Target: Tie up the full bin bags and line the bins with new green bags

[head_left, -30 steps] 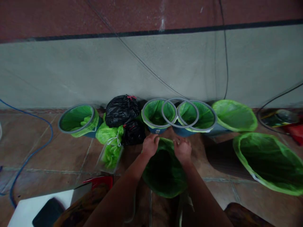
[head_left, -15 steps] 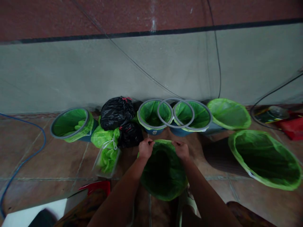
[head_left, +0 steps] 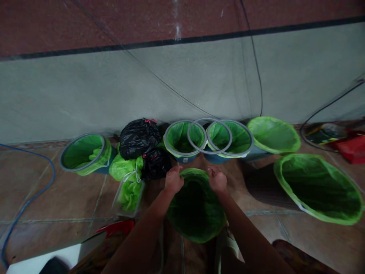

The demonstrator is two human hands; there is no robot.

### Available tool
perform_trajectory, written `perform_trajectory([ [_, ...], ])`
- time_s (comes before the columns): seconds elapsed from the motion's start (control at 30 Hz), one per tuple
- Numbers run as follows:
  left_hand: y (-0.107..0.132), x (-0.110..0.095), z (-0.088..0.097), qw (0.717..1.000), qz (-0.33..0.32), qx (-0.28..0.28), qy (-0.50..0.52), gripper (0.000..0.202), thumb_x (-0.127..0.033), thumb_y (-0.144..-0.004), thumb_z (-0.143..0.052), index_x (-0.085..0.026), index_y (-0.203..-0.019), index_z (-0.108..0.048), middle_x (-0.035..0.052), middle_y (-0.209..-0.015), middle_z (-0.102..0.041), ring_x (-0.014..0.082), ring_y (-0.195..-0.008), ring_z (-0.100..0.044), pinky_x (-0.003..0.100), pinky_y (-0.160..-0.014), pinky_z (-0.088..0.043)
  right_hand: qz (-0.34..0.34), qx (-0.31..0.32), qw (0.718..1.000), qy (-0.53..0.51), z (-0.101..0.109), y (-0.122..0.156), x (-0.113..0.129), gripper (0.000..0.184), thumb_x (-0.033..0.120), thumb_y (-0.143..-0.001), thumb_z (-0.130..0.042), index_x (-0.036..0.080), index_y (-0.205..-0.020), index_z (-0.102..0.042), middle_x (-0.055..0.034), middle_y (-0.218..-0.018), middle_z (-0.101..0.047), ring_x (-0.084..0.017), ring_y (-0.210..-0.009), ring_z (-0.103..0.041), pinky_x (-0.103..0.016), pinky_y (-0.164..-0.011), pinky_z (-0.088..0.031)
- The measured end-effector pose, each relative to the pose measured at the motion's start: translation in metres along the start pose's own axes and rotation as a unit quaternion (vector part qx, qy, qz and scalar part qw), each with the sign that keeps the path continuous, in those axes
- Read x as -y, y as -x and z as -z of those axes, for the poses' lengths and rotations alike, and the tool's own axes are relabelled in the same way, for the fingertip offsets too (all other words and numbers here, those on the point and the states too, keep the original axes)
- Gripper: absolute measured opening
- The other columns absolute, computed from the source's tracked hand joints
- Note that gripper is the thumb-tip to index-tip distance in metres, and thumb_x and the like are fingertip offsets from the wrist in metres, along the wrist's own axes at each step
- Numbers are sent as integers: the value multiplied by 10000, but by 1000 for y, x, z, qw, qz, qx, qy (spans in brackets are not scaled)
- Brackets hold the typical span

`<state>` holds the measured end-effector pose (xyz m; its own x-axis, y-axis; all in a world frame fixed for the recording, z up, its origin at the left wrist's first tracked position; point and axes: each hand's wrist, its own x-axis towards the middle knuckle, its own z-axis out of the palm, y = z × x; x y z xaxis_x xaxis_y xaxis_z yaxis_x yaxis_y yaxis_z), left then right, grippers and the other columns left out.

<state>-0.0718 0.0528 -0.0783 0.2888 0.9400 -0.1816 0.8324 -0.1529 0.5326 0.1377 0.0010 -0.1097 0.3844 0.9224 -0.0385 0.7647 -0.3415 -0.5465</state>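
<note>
As our left hand and right hand flanked the green liner near 12 o'clock, our fingers curled, grip unclear.

The green bag, thin and creased, was spread open over the floor, mouth upward, its depths shadowed.

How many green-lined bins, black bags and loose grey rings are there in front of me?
Green-lined bins: 6
Black bags: 2
Loose grey rings: 1
Total: 9
</note>
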Motion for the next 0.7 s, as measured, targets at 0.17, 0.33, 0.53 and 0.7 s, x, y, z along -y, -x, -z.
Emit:
perform_trajectory([
  [0.17, -9, -16, 2, 998, -65, 3, -6, 352, -233, -855, -599, -198, -1205, -601, 72, -1199, -675, 204, -1141, -603, 326, -1028, -443, 99, 52, 993, -26, 4, -3, 25, 326, 312, -959, -439, 197, -1094, -712, -86, -1152, -722, -205, -1078, -648, -301, -981, -452],
  [0.33, -16, -15, -7, 982, -100, 118, -106, 269, -257, -975, -422, -219, -1164, -610, 75, -1146, -702, 209, -1097, -644, 330, -976, -466, 82, 200, 974, 71, 3, -4, 27, 356, 354, -973, -421, 226, -1203, -661, -101, -1079, -743, -227, -978, -689, -306, -852, -480],
  [0.53, -19, -16, -5, 970, -91, 156, -162, 248, -270, -988, -394, -205, -1135, -583, 104, -1119, -696, 224, -1063, -662, 304, -891, -482, 74, 217, 970, 74, 4, -6, 18, 297, 340, -928, -499, 224, -1134, -680, -97, -973, -755, -230, -925, -692, -293, -801, -478],
  [0.7, -15, -2, 9, 975, -50, 136, -170, 241, -217, -976, -392, -179, -1100, -596, 116, -1110, -695, 216, -1043, -664, 284, -869, -471, 55, 167, 984, 21, 7, -8, 12, 539, 363, -831, -631, 188, -1334, -555, -123, -1106, -729, -263, -1001, -685, -332, -860, -497],
])
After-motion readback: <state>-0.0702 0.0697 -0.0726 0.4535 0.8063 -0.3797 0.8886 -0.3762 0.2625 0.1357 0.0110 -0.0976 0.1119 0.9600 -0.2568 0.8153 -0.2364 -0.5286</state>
